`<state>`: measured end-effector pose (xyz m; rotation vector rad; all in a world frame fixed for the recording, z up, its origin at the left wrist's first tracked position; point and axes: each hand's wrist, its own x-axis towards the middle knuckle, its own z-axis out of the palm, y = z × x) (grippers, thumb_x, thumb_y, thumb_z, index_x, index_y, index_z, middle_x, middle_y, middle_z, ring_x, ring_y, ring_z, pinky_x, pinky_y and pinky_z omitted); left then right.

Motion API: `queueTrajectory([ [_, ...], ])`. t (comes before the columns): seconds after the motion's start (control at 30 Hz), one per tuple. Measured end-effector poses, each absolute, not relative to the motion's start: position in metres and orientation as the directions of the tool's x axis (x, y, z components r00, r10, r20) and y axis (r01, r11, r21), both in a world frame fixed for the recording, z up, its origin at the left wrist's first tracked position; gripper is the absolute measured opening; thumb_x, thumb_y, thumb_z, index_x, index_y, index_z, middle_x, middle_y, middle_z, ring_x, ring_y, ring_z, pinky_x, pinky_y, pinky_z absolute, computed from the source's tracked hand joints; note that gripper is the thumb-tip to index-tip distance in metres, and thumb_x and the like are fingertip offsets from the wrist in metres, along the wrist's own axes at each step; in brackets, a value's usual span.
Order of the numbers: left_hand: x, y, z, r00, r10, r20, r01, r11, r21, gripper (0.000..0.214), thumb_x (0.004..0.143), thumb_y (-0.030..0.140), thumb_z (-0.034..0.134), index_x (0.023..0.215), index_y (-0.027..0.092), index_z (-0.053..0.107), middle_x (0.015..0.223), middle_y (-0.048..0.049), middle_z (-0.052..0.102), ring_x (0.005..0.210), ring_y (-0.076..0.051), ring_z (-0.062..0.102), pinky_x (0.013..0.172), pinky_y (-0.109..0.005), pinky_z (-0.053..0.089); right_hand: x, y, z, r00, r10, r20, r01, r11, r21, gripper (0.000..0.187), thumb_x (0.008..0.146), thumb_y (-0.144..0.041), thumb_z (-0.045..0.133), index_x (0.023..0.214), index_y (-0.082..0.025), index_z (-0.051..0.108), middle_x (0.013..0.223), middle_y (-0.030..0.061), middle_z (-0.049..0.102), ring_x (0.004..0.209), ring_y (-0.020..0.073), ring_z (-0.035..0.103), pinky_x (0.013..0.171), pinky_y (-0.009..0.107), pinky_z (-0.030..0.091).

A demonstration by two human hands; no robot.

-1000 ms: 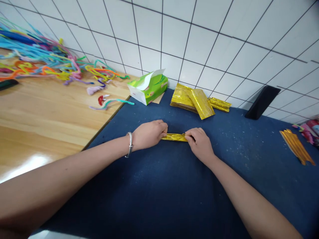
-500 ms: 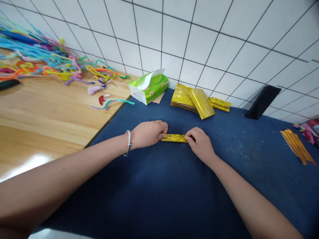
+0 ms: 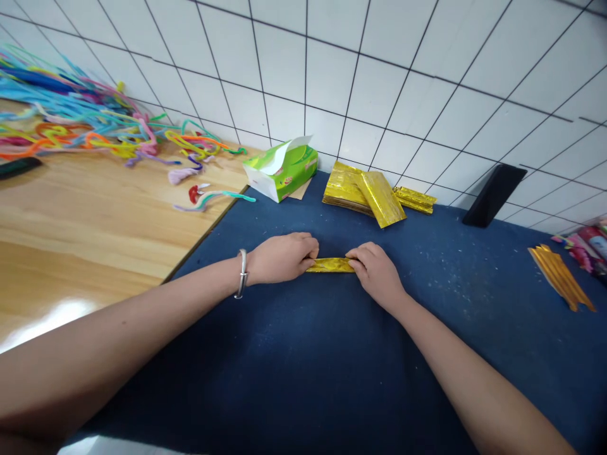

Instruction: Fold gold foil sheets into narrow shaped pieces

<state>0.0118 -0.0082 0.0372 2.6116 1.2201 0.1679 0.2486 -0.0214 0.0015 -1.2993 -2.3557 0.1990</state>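
A narrow folded strip of gold foil paper (image 3: 331, 265) lies on the dark blue cloth (image 3: 332, 366). My left hand (image 3: 283, 256), with a silver bangle on the wrist, is closed on the strip's left end. My right hand (image 3: 375, 272) pinches the strip's right end, fingers pressed together. Both hands rest low on the cloth, with the strip stretched between them.
A stack of gold foil sheets (image 3: 367, 193) lies beyond the hands by the tiled wall. A green tissue box (image 3: 282, 168) stands to its left. Coloured pipe cleaners (image 3: 95, 126) cover the wooden table (image 3: 85, 215). Folded gold strips (image 3: 559, 277) and a black phone (image 3: 493, 194) sit at right.
My right hand has slid a little leftward along the strip, so less gold shows between the hands. The view has shifted slightly.
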Motion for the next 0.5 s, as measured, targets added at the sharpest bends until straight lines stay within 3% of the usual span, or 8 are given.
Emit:
queueTrajectory([
  [0.13,0.014,-0.013,0.034,0.665,0.744,0.060,0.725,-0.663,0.187,0.011,0.084,0.021,0.041,0.085,0.016,0.051,0.088,-0.0037,0.055,0.079,-0.015,0.056,0.068,-0.025,0.042,0.249,-0.024,0.003,-0.479,0.810,0.338,0.762,0.575,-0.299,0.015,0.088,-0.019,0.045,0.090,-0.019,0.060,0.091,0.0060,0.058,0.089,0.0188,0.052,0.082,0.034,0.042],
  [0.3,0.015,-0.016,0.027,0.684,0.718,0.128,0.722,-0.692,0.019,0.012,0.087,0.020,0.036,0.087,0.016,0.047,0.084,-0.0032,0.055,0.067,-0.014,0.055,0.054,-0.023,0.038,0.248,-0.027,0.005,-0.529,0.770,0.356,0.739,0.625,-0.253,0.014,0.088,-0.017,0.043,0.088,-0.018,0.057,0.091,0.0061,0.061,0.088,0.0193,0.052,0.082,0.035,0.042],
  [0.5,0.011,-0.013,0.023,0.730,0.660,0.179,0.677,-0.735,-0.051,0.009,0.088,0.021,0.038,0.087,0.017,0.046,0.083,-0.0021,0.055,0.065,-0.012,0.055,0.054,-0.023,0.038,0.248,-0.030,0.005,-0.513,0.783,0.351,0.741,0.610,-0.279,0.011,0.088,-0.017,0.045,0.092,-0.018,0.055,0.089,0.0050,0.061,0.085,0.0185,0.052,0.080,0.034,0.043],
])
